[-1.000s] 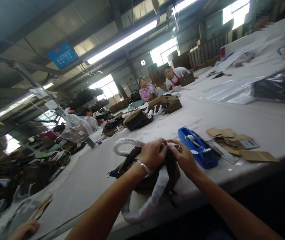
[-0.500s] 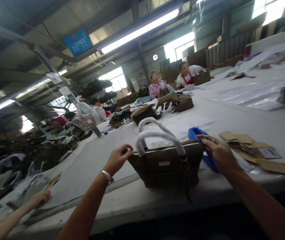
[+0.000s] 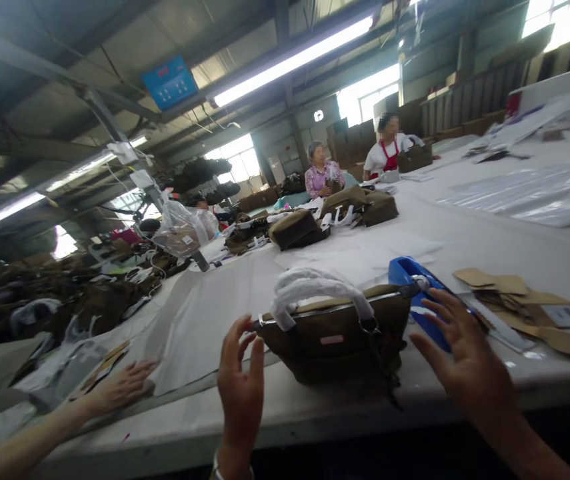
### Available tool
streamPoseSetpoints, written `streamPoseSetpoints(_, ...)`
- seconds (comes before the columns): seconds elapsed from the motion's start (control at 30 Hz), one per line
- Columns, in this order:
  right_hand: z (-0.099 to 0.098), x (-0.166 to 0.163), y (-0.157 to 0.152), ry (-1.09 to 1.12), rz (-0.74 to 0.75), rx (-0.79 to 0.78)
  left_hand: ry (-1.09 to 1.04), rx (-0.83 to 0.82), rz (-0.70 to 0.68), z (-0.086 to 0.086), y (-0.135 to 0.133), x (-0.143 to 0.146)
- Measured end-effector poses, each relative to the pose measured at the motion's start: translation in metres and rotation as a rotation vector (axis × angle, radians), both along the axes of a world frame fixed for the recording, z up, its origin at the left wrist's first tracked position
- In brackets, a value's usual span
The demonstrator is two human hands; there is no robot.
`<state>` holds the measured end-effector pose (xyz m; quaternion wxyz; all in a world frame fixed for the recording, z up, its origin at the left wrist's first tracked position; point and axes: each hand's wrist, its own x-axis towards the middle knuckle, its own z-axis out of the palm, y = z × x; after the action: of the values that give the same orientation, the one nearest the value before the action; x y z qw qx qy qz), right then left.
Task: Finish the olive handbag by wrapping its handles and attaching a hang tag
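Note:
An olive-brown handbag (image 3: 337,357) stands upright at the front edge of the table, its carry handles (image 3: 309,287) wrapped in white. A zip runs along its top, a small pink label sits on the front, and a dark strap hangs from a ring at the right. My left hand (image 3: 239,380) is at the bag's left end, thumb and fingers apart, fingertips close to the zip's end; whether they touch is unclear. Off the bag's right end, my right hand (image 3: 469,360) has its fingers spread and holds nothing. Behind that hand lies a blue tape dispenser (image 3: 405,267).
Brown paper tags (image 3: 509,293) lie to the right. At the left, a co-worker's hand (image 3: 119,387) rests on the table by grey sheeting. More olive bags (image 3: 295,228) stand farther back, near two people across the table. Plastic film (image 3: 529,193) covers the far right.
Both my hands have let go of the bag's top ends and opened. The bag's handles have sunk lower. The co-worker's hand has moved right and flattened out.

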<state>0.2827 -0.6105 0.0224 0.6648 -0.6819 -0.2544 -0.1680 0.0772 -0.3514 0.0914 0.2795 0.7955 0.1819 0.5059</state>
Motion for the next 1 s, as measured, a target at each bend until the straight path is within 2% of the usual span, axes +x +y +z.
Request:
streamPoseSetpoints(0.07, 0.011, -0.017, 0.004, -0.315, -0.119, -0.127, -0.057, 0.272, 0.026, 0.002, -0.024, 0.01)
streamPoseSetpoints(0.17, 0.038, -0.026, 0.025, -0.562, -0.112, -0.17, -0.071, 0.502, 0.032, 0.014, -0.04, 0.034)
streamPoseSetpoints(0.3, 0.063, -0.014, 0.061, -0.545, -0.059, -0.145, -0.068, 0.619, 0.083, 0.036, -0.031, 0.059)
streamPoseSetpoints(0.43, 0.064, -0.005, 0.074, -0.506, -0.018, -0.114, -0.011, 0.652, 0.133, 0.05, -0.02, 0.06)
streamPoseSetpoints(0.57, 0.062, -0.008, 0.067, -0.395, 0.05, -0.083, 0.052, 0.639, 0.009, 0.055, -0.025, 0.045)
streamPoseSetpoints(0.63, 0.063, -0.01, 0.062, -0.288, 0.135, -0.079, 0.1, 0.569, -0.092, 0.06, -0.032, 0.037)
streamPoseSetpoints(0.7, 0.065, -0.009, 0.059, -0.142, 0.271, -0.082, 0.188, 0.399, -0.196, 0.068, -0.037, 0.032)
streamPoseSetpoints(0.8, 0.063, -0.001, 0.057, 0.156, 0.629, -0.04, 0.394, -0.01, -0.407, 0.08, -0.035, 0.03)
streamPoseSetpoints(0.87, 0.059, 0.005, 0.057, 0.357, 0.831, 0.083, 0.471, -0.325, -0.584, 0.082, -0.028, 0.032)
streamPoseSetpoints(0.93, 0.055, 0.009, 0.056, 0.453, 0.895, 0.228, 0.441, -0.568, -0.675, 0.079, -0.02, 0.033)
streamPoseSetpoints(1.0, 0.054, 0.01, 0.055, 0.398, 0.869, 0.272, 0.382, -0.604, -0.637, 0.075, -0.018, 0.032)
